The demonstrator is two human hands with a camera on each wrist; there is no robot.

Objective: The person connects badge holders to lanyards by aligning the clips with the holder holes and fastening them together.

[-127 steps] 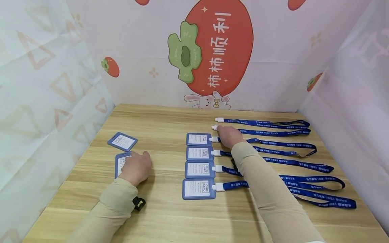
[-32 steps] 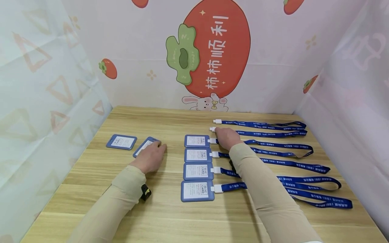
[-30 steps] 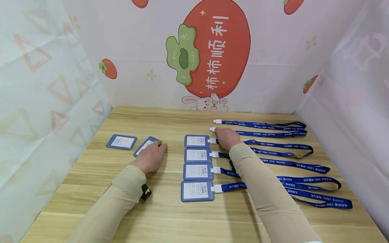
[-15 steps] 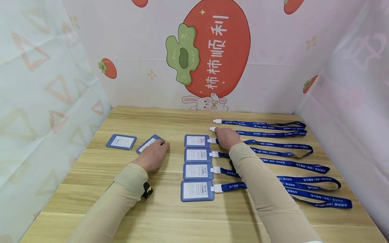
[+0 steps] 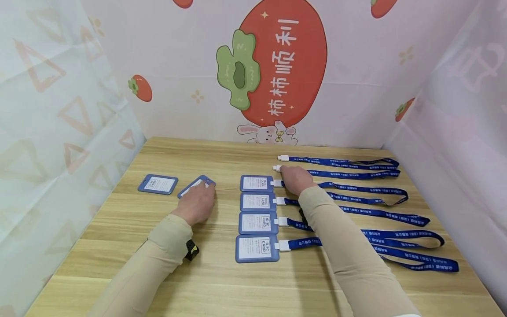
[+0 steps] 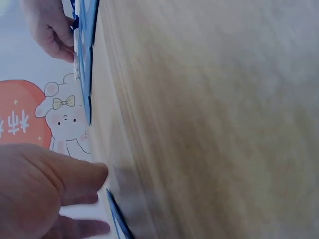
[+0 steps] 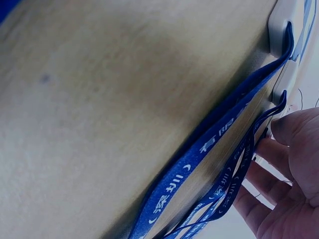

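Badge column: four blue ID badges (image 5: 258,223) lie close together on the wooden table (image 5: 222,290), each joined at its right end to a white lanyard clip; take it as your landmark.
Slanted badge: left of the column's far end, lying apart from it, the loose badge (image 5: 188,188) sits partly under your left hand (image 5: 195,204), slotted end turned toward the column's side.
Left fingers: extended and relaxed, they touch the slanted badge, with no clear grip round it.
Right fingers: your right hand (image 5: 297,181), just right of the column's far end, pinches the free lanyard (image 5: 356,174) right behind its white tip (image 5: 277,168).
Spare badge: farther left of the column, the other loose badge (image 5: 157,184) lies untouched, slot facing away from it.
Spare lanyard: beyond the column, the farthest lanyard (image 5: 326,162) has a bare clip.
Step in hand: you seem to be bringing a fifth badge round to meet its lanyard.
Next move: probably slide that badge to just beyond the column, line its slot up with the white tip, and hold the clip steady for joining.
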